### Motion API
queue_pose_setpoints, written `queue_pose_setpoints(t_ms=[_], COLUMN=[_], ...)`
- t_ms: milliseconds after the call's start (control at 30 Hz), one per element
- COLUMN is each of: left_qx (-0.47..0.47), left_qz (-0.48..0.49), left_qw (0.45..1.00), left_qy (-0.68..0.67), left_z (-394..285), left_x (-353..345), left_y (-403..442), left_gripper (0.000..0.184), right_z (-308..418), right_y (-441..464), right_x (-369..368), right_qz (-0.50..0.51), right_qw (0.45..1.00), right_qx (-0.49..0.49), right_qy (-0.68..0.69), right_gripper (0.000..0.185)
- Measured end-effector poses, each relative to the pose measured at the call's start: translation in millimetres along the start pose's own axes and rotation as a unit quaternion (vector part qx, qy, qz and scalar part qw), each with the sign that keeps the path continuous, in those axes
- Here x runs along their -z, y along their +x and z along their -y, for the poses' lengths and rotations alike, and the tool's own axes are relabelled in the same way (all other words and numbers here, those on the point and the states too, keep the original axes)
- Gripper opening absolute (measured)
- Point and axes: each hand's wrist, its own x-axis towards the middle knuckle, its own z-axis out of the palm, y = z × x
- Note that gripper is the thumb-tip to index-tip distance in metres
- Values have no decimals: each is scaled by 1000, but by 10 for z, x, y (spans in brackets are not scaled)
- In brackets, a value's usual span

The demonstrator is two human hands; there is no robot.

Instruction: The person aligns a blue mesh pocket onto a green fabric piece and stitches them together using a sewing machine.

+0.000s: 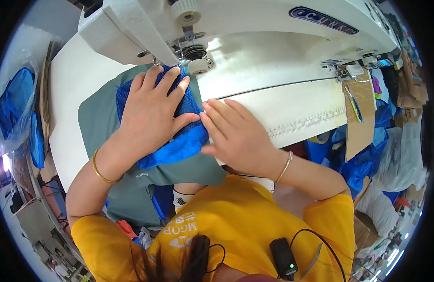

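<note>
My left hand [150, 105] lies flat with fingers spread on a blue mesh fabric piece [179, 143]. Its fingertips reach close to the presser foot area of a white sewing machine [254, 35], and the needle itself is hard to make out. Under the mesh is a larger grey-green cloth [99, 110], which hangs over the table's front edge toward my lap. My right hand [238, 134] rests with fingers stretched out at the right edge of the blue fabric, its fingertips near my left thumb.
A printed ruler scale [306, 121] runs along the white machine table [278, 105]. To the right, a cardboard piece [360, 122] carries a pen and a small tool [354, 104]. Blue fabric in clear plastic [15, 105] hangs at left; more blue material [362, 164] is piled at right.
</note>
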Motion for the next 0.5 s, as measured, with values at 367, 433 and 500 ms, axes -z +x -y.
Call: queue_pose_setpoints(t_ms=[367, 433, 500], left_qx=[18, 16, 18], left_qz=[2, -2, -8], left_qw=[1000, 1000, 1000], left_qy=[7, 14, 21], left_z=[32, 34, 43], left_x=[-6, -8, -25], left_y=[-87, -98, -103], left_gripper=[75, 75, 75], right_z=[-525, -498, -508], right_y=[547, 571, 558], right_x=[-204, -237, -275], right_qz=[-40, -39, -49], right_qw=[994, 990, 990], right_qx=[17, 18, 23], right_qy=[-102, -137, -131], right_gripper=[38, 35, 34])
